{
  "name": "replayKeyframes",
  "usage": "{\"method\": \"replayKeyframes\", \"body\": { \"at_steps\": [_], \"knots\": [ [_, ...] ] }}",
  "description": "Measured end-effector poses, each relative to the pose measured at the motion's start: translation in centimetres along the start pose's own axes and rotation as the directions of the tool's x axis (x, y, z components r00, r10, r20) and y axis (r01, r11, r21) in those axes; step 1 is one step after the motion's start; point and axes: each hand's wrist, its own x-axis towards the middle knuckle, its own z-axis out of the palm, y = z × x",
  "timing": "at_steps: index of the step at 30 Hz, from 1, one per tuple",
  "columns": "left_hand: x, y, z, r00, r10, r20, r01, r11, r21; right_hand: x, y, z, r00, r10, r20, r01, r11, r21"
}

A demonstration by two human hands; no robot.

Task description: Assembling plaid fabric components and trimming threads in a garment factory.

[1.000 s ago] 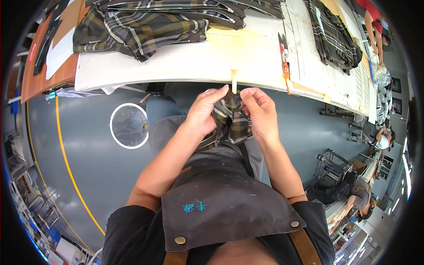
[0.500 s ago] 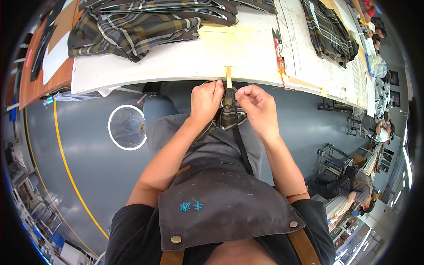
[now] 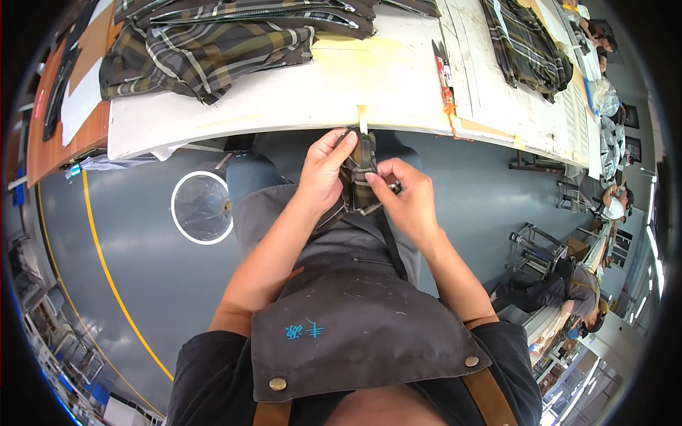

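A dark plaid cloth piece (image 3: 361, 160) hangs at the front edge of the white table, between my hands and above my apron-covered lap. My left hand (image 3: 327, 167) pinches its upper left side close to the table edge. Lower down on its right, my right hand (image 3: 405, 195) grips the cloth between thumb and fingers, and a small dark bit shows beside those fingers. Just above the cloth, a yellow strip (image 3: 362, 116) lies at the table's edge. The lower end of the cloth is partly hidden by my hands.
On the white table (image 3: 249, 113) lie plaid garments with zippers (image 3: 206, 53) at left and folded plaid cloth (image 3: 529, 50) at right. A red-handled pointed tool (image 3: 444, 78) lies between them. A white-rimmed bin (image 3: 202, 207) stands on the floor. A co-worker (image 3: 579, 298) sits at far right.
My right hand has moved down along the cloth, away from the table edge. My left hand has turned slightly, its thumb now more visible, and the cloth looks more spread.
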Motion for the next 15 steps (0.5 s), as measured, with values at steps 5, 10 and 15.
{"method": "replayKeyframes", "body": {
  "at_steps": [5, 10, 15],
  "knots": [
    [0.3, -2.0, 1.9, 0.903, 0.400, -0.155, -0.300, 0.848, 0.436, -0.3, -1.2, 0.6, 0.998, 0.050, 0.046, -0.048, 0.998, -0.048],
    [1.0, -2.3, 1.8, 0.721, 0.690, 0.069, -0.453, 0.393, 0.800, 1.2, -1.6, 0.3, 0.991, 0.113, -0.075, -0.104, 0.988, 0.116],
    [0.9, -1.9, 1.6, 0.710, 0.696, 0.105, -0.436, 0.317, 0.842, 3.5, -1.1, 0.6, 0.991, 0.024, -0.133, -0.016, 0.998, 0.059]
  ]
}}
